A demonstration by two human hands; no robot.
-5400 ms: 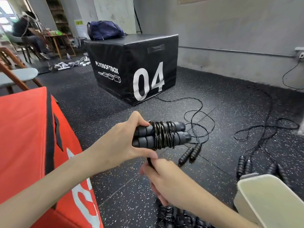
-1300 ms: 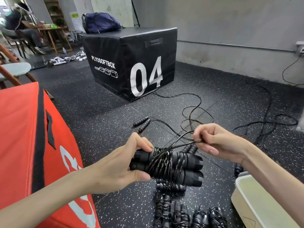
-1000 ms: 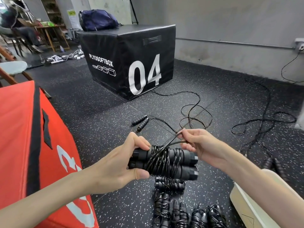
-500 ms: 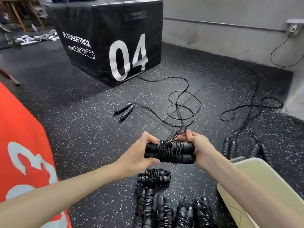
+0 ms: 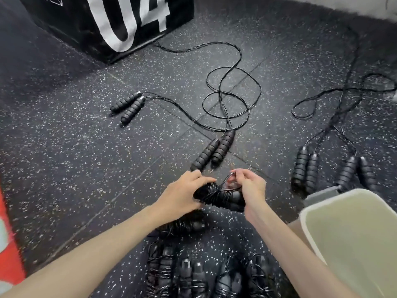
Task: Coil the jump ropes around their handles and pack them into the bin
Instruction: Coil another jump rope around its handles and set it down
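Jump ropes are partly dealt with, as far as you can judge from this view: one wound bundle (image 5: 219, 197) is in your hands, several more coiled bundles (image 5: 202, 274) lie on the floor (image 5: 75, 164) below your wrists, and nothing shows inside the bin (image 5: 352, 233) yet, though only part of its interior is in sight. Beyond your fingertips at least four ropes are loose: one pair of handles (image 5: 214, 150) just past your knuckles, another pair (image 5: 127, 106) further off to the left near the black box (image 5: 103, 24), and two pairs (image 5: 330, 171) to the right, beside the bin's far corner, their cords trailing away in open loops. So the coiling looks roughly half done and the packing has not started. Your left hand (image 5: 182, 196) has its fingers curled round one end of the bundle, thumb over the top, gripping both handles together. Your right hand (image 5: 250, 187) sits at the other end, and its fingers (image 5: 237, 174) appear pinched on a small loop of cord rising just above the wraps, though blur makes the exact hold hard to read. The bundle lies crosswise between your two palms, off the floor and directly above the nearest coiled one. Judging by that raised loop, you are probably tucking the tail end to lock the coil.
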